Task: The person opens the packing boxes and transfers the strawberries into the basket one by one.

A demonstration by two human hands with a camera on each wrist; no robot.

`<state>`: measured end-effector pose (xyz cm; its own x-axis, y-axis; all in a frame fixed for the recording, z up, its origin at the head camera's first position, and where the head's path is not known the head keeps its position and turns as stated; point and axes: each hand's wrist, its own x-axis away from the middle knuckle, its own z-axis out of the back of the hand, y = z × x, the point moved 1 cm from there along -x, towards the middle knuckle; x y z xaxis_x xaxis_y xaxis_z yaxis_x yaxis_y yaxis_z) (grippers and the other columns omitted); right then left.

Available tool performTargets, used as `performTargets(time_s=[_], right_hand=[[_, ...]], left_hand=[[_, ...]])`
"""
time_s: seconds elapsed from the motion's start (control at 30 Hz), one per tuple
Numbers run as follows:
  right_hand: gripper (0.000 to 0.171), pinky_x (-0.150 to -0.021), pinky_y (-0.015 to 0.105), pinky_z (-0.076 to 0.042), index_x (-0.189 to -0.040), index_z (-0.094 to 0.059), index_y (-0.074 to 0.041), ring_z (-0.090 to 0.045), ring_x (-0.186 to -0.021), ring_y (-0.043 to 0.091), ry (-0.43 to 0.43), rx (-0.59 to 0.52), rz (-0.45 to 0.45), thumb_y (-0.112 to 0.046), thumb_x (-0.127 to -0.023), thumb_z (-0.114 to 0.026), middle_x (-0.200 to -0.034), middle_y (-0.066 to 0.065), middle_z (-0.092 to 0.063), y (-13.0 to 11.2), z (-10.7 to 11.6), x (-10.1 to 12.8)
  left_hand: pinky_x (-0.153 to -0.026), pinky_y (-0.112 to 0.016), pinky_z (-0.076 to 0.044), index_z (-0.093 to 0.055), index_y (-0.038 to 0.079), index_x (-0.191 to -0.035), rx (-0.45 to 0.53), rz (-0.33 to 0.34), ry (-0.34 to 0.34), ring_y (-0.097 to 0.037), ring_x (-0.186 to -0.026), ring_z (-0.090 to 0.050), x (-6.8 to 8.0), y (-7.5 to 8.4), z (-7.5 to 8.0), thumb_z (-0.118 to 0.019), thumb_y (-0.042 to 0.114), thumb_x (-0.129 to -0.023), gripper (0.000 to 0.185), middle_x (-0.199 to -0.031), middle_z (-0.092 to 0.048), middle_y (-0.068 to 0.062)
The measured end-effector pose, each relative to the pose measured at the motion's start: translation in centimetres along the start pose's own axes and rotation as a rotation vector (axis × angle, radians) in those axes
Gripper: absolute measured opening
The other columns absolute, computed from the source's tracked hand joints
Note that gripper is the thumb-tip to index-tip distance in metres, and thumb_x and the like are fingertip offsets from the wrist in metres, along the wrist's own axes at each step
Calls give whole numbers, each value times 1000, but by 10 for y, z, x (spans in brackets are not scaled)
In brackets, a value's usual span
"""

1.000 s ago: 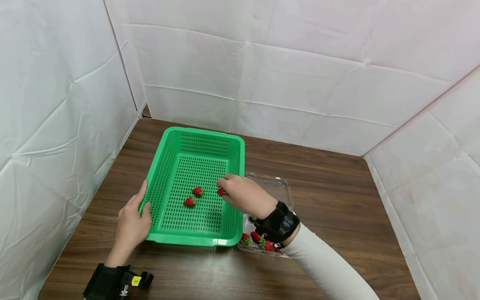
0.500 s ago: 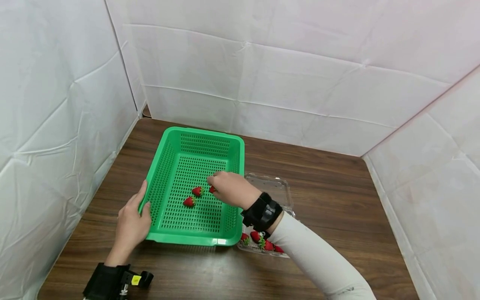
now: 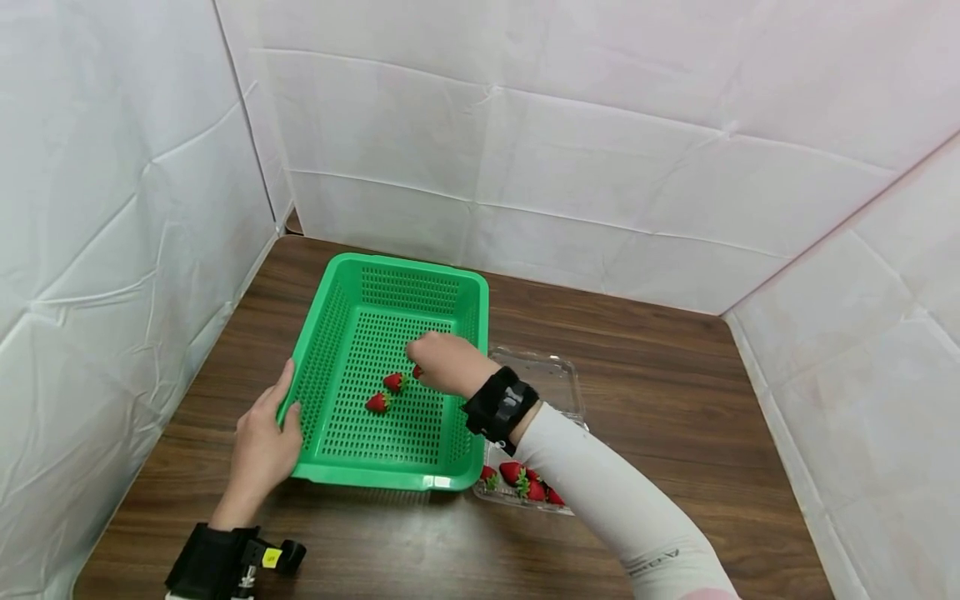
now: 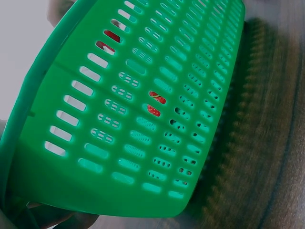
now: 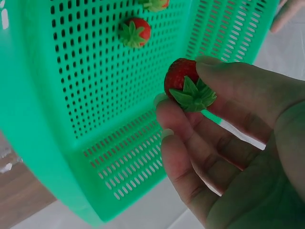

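On the worktop (image 3: pixel 637 375), brown wood grain, walled by white panels at the back and both sides, with bare surface to the right of the items and along the near edge. Item one: green basket (image 3: pixel 337 333), rectangular, perforated floor and walls, standing left of centre, its near rim close to the worktop's front edge and its left wall just beside the left panel's side of the worktop. Item two: clear plastic punnet (image 3: pixel 558 371), lid open, touching or just beside the basket's right wall; several strawberries lie at its near end (image 3: pixel 525 483). Item three: left hand (image 3: pixel 262 446), fingers curled over the basket's left rim near the front corner, gripping it. Item four: right hand (image 3: pixel 442 362), reaching over the right wall into the basket, pinching a single strawberry (image 5: pixel 183 78) between thumb and fingertips, leafy cap toward the palm, held above the basket floor. Item five: two loose strawberries (image 3: pixel 393 382) and (image 3: pixel 377 402), lying on the basket floor near its middle, just left of the right hand, close together; the floor around them is open.
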<state>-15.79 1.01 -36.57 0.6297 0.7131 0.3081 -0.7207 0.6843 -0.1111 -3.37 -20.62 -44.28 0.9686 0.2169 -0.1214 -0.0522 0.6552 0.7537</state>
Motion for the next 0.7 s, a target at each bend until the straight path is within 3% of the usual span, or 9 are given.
performTargets(time_s=[0.43, 0.7], right_hand=[[17, -66, 25, -35, -109, -67, -12, -59, -82, 15, -89, 102, 19, -7, -98, -55, -99, 4, -67, -19, -12, -17], [18, -65, 23, -31, -95, -68, -15, -46, -70, 10, -62, 194, 55, -5, -98, -53, -96, 1, -68, -28, -33, -23]], left_hand=[[-88, -65, -43, -27, 12, -154, 9, 2, 4, -52, -116, -53, -1, 1, 0, -48, -2, -97, 62, -142, -45, -31], [-88, -65, -44, -27, 13, -154, 6, 3, 1, -52, -114, -53, 0, 2, 0, -48, -2, -97, 62, -142, -45, -32]])
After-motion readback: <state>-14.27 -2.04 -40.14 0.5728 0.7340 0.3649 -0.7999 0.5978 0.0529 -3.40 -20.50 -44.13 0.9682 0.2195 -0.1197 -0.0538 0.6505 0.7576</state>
